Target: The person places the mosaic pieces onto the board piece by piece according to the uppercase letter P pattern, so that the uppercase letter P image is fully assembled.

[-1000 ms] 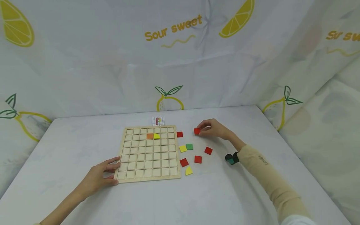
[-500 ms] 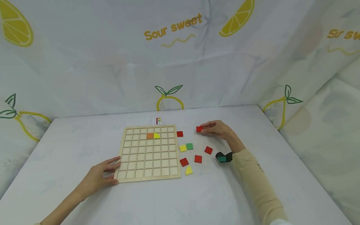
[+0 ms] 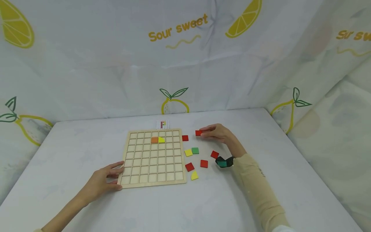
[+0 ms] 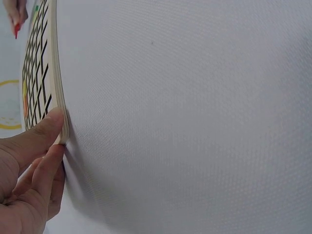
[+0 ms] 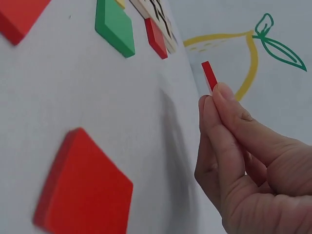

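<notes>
In the head view, my left hand (image 3: 99, 183) is at the near left corner of a wooden grid board (image 3: 161, 160). The left wrist view shows its thumb and fingers pinching that corner (image 4: 62, 127). An orange square tile (image 3: 155, 140) and a yellow tile with a curved edge (image 3: 161, 140) lie in neighbouring cells of one upper row. Right of the board, my right hand (image 3: 218, 132) holds a red square tile (image 3: 198, 132) between thumb and fingertips. In the right wrist view this red tile (image 5: 208, 73) is raised off the table, seen nearly edge-on.
Loose tiles lie right of the board: several red squares (image 3: 204, 164), a green square (image 3: 195, 150), a yellow square (image 3: 188, 152) and a yellow curved-edge piece (image 3: 194, 175). A small printed pattern card (image 3: 163, 124) lies behind the board. A lemon-print cloth (image 3: 116, 80) hangs behind.
My right hand, with the red tile, moved slightly right and then left toward the board. Its forearm swung left, bringing the dark wrist strap beside a loose red tile. The left hand stayed still.
</notes>
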### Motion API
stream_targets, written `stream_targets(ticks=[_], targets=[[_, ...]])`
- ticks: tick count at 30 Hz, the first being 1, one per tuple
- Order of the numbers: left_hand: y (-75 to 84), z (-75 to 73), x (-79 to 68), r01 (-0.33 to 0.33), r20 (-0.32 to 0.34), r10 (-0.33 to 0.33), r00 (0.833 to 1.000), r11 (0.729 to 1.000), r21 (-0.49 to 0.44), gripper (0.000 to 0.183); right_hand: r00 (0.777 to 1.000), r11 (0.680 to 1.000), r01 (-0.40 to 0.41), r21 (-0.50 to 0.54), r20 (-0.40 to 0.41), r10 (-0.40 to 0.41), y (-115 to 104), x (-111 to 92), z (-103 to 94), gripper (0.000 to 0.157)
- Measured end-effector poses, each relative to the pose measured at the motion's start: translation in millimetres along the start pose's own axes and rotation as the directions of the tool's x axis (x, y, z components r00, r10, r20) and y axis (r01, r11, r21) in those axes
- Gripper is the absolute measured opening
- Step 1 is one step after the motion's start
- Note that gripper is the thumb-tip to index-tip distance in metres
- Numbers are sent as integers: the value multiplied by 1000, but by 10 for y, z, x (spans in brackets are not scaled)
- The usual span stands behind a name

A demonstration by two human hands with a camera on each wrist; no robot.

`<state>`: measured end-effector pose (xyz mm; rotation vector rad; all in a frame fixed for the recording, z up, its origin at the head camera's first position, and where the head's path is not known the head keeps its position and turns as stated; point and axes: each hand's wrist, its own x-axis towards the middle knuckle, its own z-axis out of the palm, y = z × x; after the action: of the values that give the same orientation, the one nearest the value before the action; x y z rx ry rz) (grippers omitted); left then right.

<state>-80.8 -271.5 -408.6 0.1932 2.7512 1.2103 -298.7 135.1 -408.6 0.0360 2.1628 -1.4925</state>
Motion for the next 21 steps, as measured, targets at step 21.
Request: stream_targets(ticks=[21], targets=[[15,-7,-2,-12,-1,12,1000,1000,0,76,992,987,53,154,104,-69,-250,75,498,37]])
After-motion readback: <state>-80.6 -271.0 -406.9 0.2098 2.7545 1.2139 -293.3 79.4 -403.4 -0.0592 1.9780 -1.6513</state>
